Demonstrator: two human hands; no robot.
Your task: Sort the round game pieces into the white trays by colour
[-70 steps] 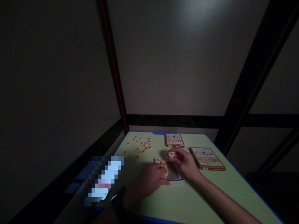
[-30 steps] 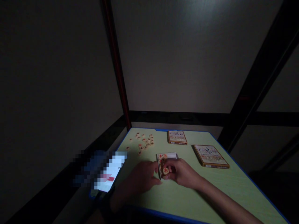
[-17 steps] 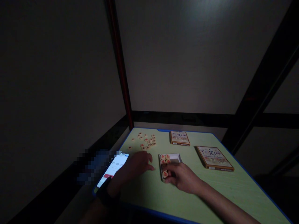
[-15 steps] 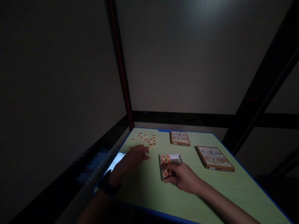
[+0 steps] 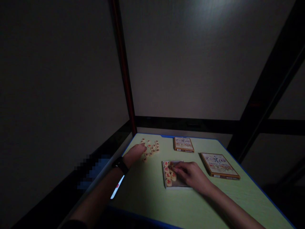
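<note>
Since the picture from about two seconds ago, when both hands worked close together over the tray, the left hand (image 5: pixel 134 153) has stretched away to the far left corner of the table and now lies over the near edge of the loose pieces (image 5: pixel 150 147). Its fingers point into the scatter and look loosely extended; whether they have closed on a piece cannot be told in the dim light. A dark wristband (image 5: pixel 120 164) sits on that wrist. The right hand (image 5: pixel 189 172) has stayed at the small tray (image 5: pixel 176 184), its fingers curled down and resting on the pieces there rather than lifting one clear. Beside its fingertips a handful of round pieces with red marks (image 5: pixel 168 173) already lie packed along the tray's left side, while the rest of the tray that shows is bare. So the filling looks only begun: a few pieces are in, and most are spread on the green table (image 5: pixel 209 203). Two closed boxes (image 5: pixel 219 165) lie further off to the right and at the back, and a lit phone (image 5: pixel 117 191) sits at the table's left edge.
</note>
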